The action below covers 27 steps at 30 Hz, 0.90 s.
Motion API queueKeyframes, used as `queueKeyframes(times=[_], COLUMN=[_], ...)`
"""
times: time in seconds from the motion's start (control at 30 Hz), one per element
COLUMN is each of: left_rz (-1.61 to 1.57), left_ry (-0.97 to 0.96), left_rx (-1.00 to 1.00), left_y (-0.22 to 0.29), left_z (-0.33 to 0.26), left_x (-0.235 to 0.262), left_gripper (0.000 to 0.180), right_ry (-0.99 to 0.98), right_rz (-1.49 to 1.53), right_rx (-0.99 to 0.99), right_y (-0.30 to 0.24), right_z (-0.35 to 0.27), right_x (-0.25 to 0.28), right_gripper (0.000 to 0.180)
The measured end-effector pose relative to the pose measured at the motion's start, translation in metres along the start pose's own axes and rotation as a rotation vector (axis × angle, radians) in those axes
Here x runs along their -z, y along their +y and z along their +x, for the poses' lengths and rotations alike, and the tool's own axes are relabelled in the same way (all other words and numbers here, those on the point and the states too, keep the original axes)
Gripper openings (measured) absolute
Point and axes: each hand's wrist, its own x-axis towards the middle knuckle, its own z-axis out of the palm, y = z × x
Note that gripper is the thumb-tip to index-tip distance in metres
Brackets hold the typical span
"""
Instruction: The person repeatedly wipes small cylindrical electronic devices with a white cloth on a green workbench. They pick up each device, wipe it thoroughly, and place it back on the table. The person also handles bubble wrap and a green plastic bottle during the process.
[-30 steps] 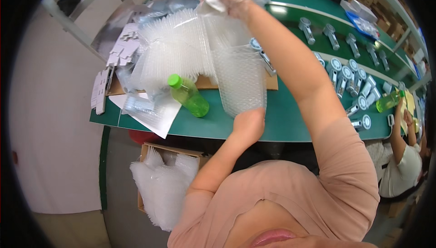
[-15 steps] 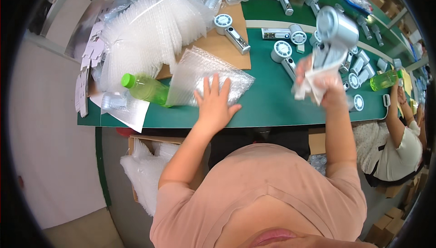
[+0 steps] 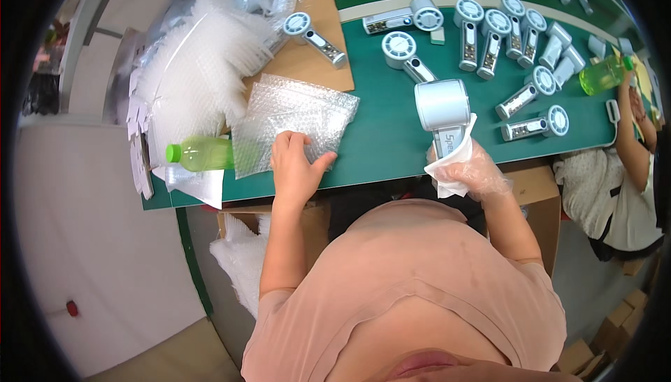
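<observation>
My right hand point(image 3: 477, 171), in a clear plastic glove, grips the handle of a silver handheld fan point(image 3: 443, 105) through a white cloth point(image 3: 458, 163). The fan stands upright with its round head on top, above the table's near edge. My left hand point(image 3: 295, 165) is bare and holds nothing; its fingers are slightly bent and its thumb stands apart. It rests at the near edge of bubble wrap pouches point(image 3: 311, 106), which lie overlapping on the table. Left of these pouches, a green bottle point(image 3: 203, 153) lies on its side, partly hidden by them.
Several silver fans point(image 3: 491, 41) lie on the green table point(image 3: 377, 130) at the right and back. A big stack of bubble wrap pouches point(image 3: 192, 67) fills the left. Cardboard point(image 3: 335, 39) lies behind. A co-worker's arm point(image 3: 632, 130) is at far right, by another green bottle point(image 3: 601, 76).
My right hand has brought the fan and cloth left and nearer to me, and the fan is now upright. My left hand's fingers have drawn in from flat and spread. The view has shifted.
</observation>
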Motion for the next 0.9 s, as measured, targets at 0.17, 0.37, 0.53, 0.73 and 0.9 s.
queueKeyframes(times=[0.17,0.37,0.53,0.73,0.9], left_rz=[-0.158,-0.362,-0.415,-0.576,-0.888], left_ry=[-0.025,0.012,-0.266,-0.610,-0.641], left_rx=[-0.074,-0.039,-0.409,-0.191,0.071], left_y=[-0.039,0.022,0.088,0.085,0.051], left_z=[0.008,0.019,0.022,0.042,0.047], left_x=[-0.003,0.025,-0.038,-0.051,-0.067], left_gripper=[0.015,0.006,0.007,0.011,0.014], right_ry=[0.044,0.112,0.014,0.025,0.135], right_rz=[0.072,0.092,0.049,0.041,-0.105], right_rx=[0.001,0.042,0.021,-0.106,-0.395], right_y=[0.014,0.027,0.008,0.026,0.009], right_z=[-0.019,-0.036,-0.050,-0.053,-0.045], right_x=[0.016,0.023,0.018,0.014,-0.020], right_gripper=[0.056,0.062,0.066,0.054,0.041])
